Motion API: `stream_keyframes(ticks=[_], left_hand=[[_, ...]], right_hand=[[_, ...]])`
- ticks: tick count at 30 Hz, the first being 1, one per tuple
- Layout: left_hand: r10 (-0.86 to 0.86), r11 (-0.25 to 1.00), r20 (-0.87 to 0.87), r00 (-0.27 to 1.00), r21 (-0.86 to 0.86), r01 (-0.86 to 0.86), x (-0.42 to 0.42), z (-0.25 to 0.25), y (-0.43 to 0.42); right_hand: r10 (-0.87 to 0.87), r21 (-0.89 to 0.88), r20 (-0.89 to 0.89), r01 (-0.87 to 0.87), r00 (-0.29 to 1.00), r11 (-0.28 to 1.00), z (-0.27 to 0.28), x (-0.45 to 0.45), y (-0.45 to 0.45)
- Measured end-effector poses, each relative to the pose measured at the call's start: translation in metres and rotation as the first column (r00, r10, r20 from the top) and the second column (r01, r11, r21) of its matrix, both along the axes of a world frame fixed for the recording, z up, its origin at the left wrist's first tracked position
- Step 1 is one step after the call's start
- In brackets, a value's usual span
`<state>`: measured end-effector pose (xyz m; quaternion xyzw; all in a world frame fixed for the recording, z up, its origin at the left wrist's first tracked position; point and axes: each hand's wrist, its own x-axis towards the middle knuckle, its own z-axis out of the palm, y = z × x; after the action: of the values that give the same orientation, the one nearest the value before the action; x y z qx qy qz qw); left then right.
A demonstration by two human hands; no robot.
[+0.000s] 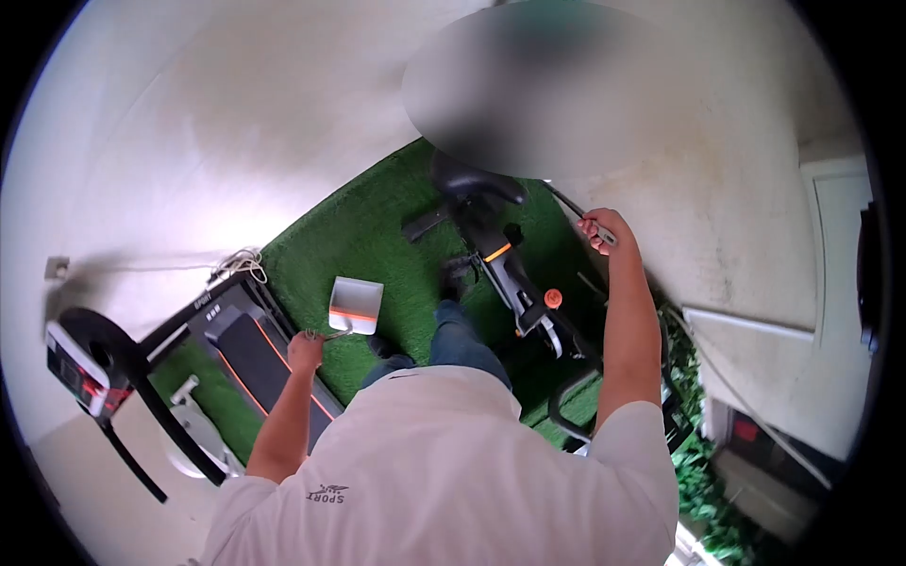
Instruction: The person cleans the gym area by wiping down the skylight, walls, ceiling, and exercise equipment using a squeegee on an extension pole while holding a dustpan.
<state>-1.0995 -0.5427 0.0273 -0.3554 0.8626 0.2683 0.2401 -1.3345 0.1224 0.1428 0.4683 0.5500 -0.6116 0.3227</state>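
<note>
My left hand (305, 350) is closed on the handle of a small white box (356, 304) with an orange stripe, above the green carpet. On the right, my right hand (601, 230) grips the end of a thin dark stick (565, 200), which has a grey handle. The stick's far end reaches up and left toward the blurred area, where its tip is hard to make out. Nearest to this hand is an exercise bike (500, 255) with a black seat and orange trim.
A folding treadmill (260, 354) lies at the left, with its console (85, 373) beyond. White cables (241, 264) lie by the wall. Green plants (694, 462) and a long pole (750, 406) are at the right. A blurred patch covers the top centre.
</note>
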Motion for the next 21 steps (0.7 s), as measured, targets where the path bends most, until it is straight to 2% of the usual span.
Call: stream_keyframes(ticks=[1, 2, 3, 4, 5, 7, 8, 9, 10, 12, 14, 15, 17, 18, 19, 20, 21], left_hand=[[-0.093, 0.994, -0.02, 0.996, -0.065, 0.091, 0.004, 0.003, -0.001], [-0.059, 0.997, -0.018, 0.998, -0.052, 0.058, 0.01, 0.002, -0.002], [-0.047, 0.997, -0.035, 0.998, -0.065, 0.045, 0.012, 0.001, -0.004], [-0.038, 0.996, -0.049, 0.998, -0.08, 0.034, 0.015, 0.0, -0.004], [-0.135, 0.976, -0.114, 0.984, -0.184, 0.112, 0.016, 0.005, -0.001], [-0.067, 0.986, -0.076, 0.995, -0.154, 0.055, 0.011, 0.019, 0.007], [-0.022, 0.991, -0.038, 0.999, -0.133, 0.017, 0.007, 0.026, 0.013], [-0.111, 0.971, -0.052, 0.992, -0.217, 0.098, 0.007, 0.027, 0.016], [-0.089, 0.973, -0.045, 0.995, -0.218, 0.077, 0.007, 0.029, 0.02], [-0.025, 0.982, -0.033, 0.999, -0.19, 0.018, 0.002, 0.029, 0.026], [-0.014, 0.98, -0.022, 1.0, -0.196, 0.01, -0.002, 0.022, 0.032], [-0.02, 0.981, -0.013, 1.0, -0.193, 0.017, 0.002, 0.021, 0.034], [-0.001, 0.982, 0.033, 0.999, -0.188, 0.007, 0.006, 0.025, 0.041], [0.017, 0.983, 0.038, 0.999, -0.184, -0.01, 0.0, 0.023, 0.042], [-0.003, 0.98, 0.043, 0.999, -0.199, 0.012, 0.001, 0.018, 0.042], [-0.007, 0.98, 0.017, 1.0, -0.196, 0.01, -0.005, 0.019, 0.04], [-0.016, 0.982, 0.005, 1.0, -0.188, 0.016, -0.003, 0.023, 0.039]], right_hand=[[0.125, 0.024, 0.025, -0.126, 0.992, 0.992, 0.012, -0.016, -0.01], [0.247, 0.042, 0.057, -0.25, 0.967, 0.967, 0.019, -0.032, -0.018], [0.295, 0.011, 0.093, -0.297, 0.951, 0.955, 0.019, -0.054, -0.023], [0.321, 0.017, 0.095, -0.324, 0.942, 0.946, 0.02, -0.077, -0.032], [0.325, -0.023, 0.134, -0.325, 0.936, 0.945, 0.018, -0.098, -0.041], [0.359, -0.133, 0.159, -0.341, 0.92, 0.931, 0.004, -0.145, -0.054], [0.382, -0.129, 0.166, -0.364, 0.909, 0.922, -0.01, -0.165, -0.06], [0.443, -0.162, 0.162, -0.419, 0.882, 0.894, -0.027, -0.185, -0.067], [0.499, -0.198, 0.157, -0.468, 0.852, 0.861, -0.042, -0.202, -0.075], [0.488, -0.235, 0.197, -0.442, 0.85, 0.866, -0.076, -0.23, -0.093], [0.628, -0.155, 0.075, -0.613, 0.775, 0.775, -0.116, -0.249, -0.104], [0.74, 0.076, 0.069, -0.743, 0.669, 0.665, -0.131, -0.253, -0.111], [0.738, 0.092, 0.067, -0.74, 0.672, 0.666, -0.141, -0.259, -0.111], [0.735, 0.14, 0.039, -0.732, 0.676, 0.666, -0.138, -0.268, -0.11], [0.73, 0.109, 0.016, -0.727, 0.683, 0.678, -0.126, -0.276, -0.106], [0.728, 0.13, 0.0, -0.722, 0.686, 0.68, -0.092, -0.285, -0.115], [0.827, 0.214, -0.009, -0.806, 0.563, 0.551, -0.053, -0.284, -0.13]])
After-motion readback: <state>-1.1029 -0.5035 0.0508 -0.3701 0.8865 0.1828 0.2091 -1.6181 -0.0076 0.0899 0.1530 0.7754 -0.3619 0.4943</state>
